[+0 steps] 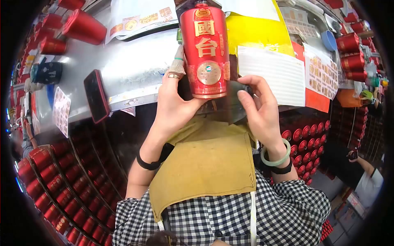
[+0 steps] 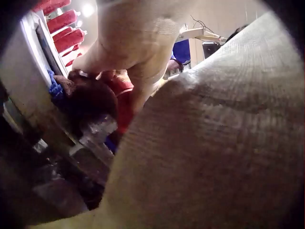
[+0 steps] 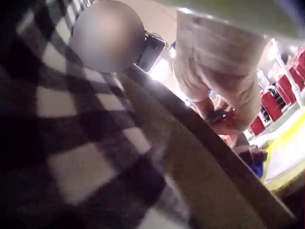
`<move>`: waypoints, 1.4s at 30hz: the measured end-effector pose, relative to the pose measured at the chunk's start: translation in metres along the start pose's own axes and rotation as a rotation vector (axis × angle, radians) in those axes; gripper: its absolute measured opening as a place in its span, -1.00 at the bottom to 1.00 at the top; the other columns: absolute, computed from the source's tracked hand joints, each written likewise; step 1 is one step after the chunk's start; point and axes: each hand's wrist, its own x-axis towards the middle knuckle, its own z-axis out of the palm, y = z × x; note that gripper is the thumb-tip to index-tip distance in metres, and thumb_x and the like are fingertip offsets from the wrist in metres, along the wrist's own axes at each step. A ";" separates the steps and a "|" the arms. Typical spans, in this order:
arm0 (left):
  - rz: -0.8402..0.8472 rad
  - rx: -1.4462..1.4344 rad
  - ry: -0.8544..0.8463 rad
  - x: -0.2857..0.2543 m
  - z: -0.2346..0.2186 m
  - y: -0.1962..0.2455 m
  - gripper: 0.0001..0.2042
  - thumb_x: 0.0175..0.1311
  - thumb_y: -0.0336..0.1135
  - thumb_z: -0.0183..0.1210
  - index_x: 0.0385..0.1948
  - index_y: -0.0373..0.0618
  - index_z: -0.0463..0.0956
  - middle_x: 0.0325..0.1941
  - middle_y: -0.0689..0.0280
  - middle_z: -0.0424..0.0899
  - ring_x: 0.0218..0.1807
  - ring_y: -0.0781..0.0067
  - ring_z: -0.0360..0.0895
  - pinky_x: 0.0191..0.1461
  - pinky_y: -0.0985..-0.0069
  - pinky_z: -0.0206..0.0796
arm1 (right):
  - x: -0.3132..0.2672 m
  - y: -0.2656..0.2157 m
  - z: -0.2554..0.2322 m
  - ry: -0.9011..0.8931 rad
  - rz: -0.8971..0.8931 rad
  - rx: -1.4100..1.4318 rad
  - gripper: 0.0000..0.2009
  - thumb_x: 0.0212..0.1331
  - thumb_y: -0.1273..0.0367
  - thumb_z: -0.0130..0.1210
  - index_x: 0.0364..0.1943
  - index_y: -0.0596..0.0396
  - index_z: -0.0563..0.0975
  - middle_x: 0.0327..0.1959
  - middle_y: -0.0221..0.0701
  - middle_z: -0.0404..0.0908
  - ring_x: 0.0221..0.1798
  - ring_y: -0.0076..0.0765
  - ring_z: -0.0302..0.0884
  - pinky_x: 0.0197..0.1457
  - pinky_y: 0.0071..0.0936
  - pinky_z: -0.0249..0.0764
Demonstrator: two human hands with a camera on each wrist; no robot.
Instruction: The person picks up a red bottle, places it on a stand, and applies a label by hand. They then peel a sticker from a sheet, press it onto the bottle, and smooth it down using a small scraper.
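Observation:
A red bottle (image 1: 205,53) with gold characters and a round gold seal lies in the middle of the head view, its base toward the person. The left hand (image 1: 174,102) holds it at the lower left side, thumb near the base and a pale cover on one finger. Just right of the base, the right hand (image 1: 260,106) has curled fingers and thumb on a dark cloth-like item (image 1: 238,100), blurred in part. In the left wrist view the left hand (image 2: 138,47) is close to a red surface (image 2: 125,102). The right hand (image 3: 219,81) shows in the right wrist view.
A phone (image 1: 97,96) lies at the metal table's (image 1: 135,57) left edge. Striped paper (image 1: 271,76), a yellow sheet (image 1: 258,33) and sticker sheets (image 1: 321,71) are at the right. Red bottles (image 1: 84,26) stand at the left; racks of red bottles (image 1: 305,143) are below the table.

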 end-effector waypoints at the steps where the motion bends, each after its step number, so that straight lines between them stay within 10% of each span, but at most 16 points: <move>1: 0.042 0.080 -0.005 0.000 0.000 0.000 0.11 0.00 -0.44 0.58 0.60 -0.28 -0.05 0.34 0.14 0.56 0.31 0.35 0.55 0.40 0.35 0.38 | -0.001 0.007 -0.006 0.026 0.082 -0.009 -0.77 0.39 0.55 0.07 0.08 0.25 0.52 -0.03 -0.28 0.62 0.07 -0.39 0.57 0.21 -0.46 0.45; 7: 0.059 -0.461 -0.041 0.001 -0.002 0.002 0.02 0.04 -0.32 0.58 0.56 -0.27 0.09 0.49 0.06 0.41 0.52 0.23 0.33 0.58 0.27 0.11 | 0.002 -0.010 -0.002 0.114 0.083 0.108 -0.76 0.41 0.58 0.04 0.11 0.24 0.52 -0.01 -0.43 0.60 0.07 -0.54 0.50 0.20 -0.54 0.42; 12: 0.004 -0.378 -0.111 0.000 -0.006 -0.002 -0.23 0.48 -0.51 0.09 0.62 -0.27 -0.19 0.64 0.10 0.14 0.62 0.30 0.13 0.65 0.33 -0.09 | 0.004 -0.006 0.000 0.088 0.127 0.172 -0.77 0.43 0.56 0.04 0.11 0.24 0.52 0.02 -0.43 0.58 0.09 -0.57 0.48 0.20 -0.57 0.40; 22: 0.024 -0.352 -0.127 -0.002 -0.003 -0.001 -0.27 0.57 -0.42 0.01 0.63 -0.25 -0.25 0.65 0.11 0.10 0.62 0.32 0.11 0.65 0.33 -0.11 | 0.004 -0.009 0.000 0.105 0.119 0.180 -0.76 0.42 0.56 0.04 0.12 0.24 0.53 0.03 -0.42 0.60 0.10 -0.57 0.49 0.21 -0.57 0.40; 25: -0.029 -0.564 -0.017 -0.004 0.002 -0.009 -0.30 0.53 -0.27 0.13 0.58 -0.30 0.01 0.62 0.03 0.21 0.62 0.21 0.16 0.64 0.27 -0.07 | 0.003 -0.011 0.003 0.112 0.097 0.176 -0.77 0.43 0.54 0.06 0.11 0.23 0.54 0.02 -0.41 0.61 0.07 -0.56 0.51 0.19 -0.56 0.42; 27: 0.349 -0.291 0.048 0.001 0.001 -0.021 -0.39 0.56 -0.27 0.06 0.54 -0.34 0.12 0.60 -0.01 0.25 0.59 0.13 0.21 0.63 0.26 -0.03 | -0.002 -0.013 0.008 0.102 0.095 0.185 -0.77 0.42 0.54 0.07 0.10 0.22 0.54 0.00 -0.39 0.63 0.04 -0.54 0.53 0.17 -0.55 0.43; 28: 0.467 -0.108 0.174 0.000 -0.005 -0.008 -0.50 0.44 -0.24 0.23 0.35 -0.28 0.46 0.50 -0.04 0.39 0.50 -0.01 0.35 0.54 0.18 0.17 | -0.004 -0.012 0.008 0.087 0.092 0.193 -0.78 0.41 0.53 0.08 0.08 0.22 0.55 -0.02 -0.38 0.65 0.02 -0.52 0.55 0.15 -0.53 0.45; 32: 0.677 0.339 0.236 -0.011 0.000 -0.011 -0.62 -0.10 -0.30 0.58 -0.17 -0.13 0.77 0.20 0.04 0.70 0.27 -0.08 0.59 0.21 0.13 0.56 | -0.008 0.002 0.009 0.145 0.137 0.004 -0.80 0.38 0.55 0.09 0.03 0.23 0.57 -0.07 -0.31 0.69 -0.04 -0.47 0.59 0.09 -0.50 0.49; 42: 0.691 0.545 0.423 -0.017 0.006 -0.021 -0.60 -0.14 -0.38 0.59 -0.15 -0.10 0.76 0.17 0.20 0.74 0.22 0.08 0.59 0.19 0.24 0.53 | -0.006 0.001 0.012 0.167 0.089 0.056 -0.80 0.38 0.54 0.11 0.03 0.23 0.58 -0.10 -0.31 0.68 -0.05 -0.44 0.60 0.06 -0.49 0.49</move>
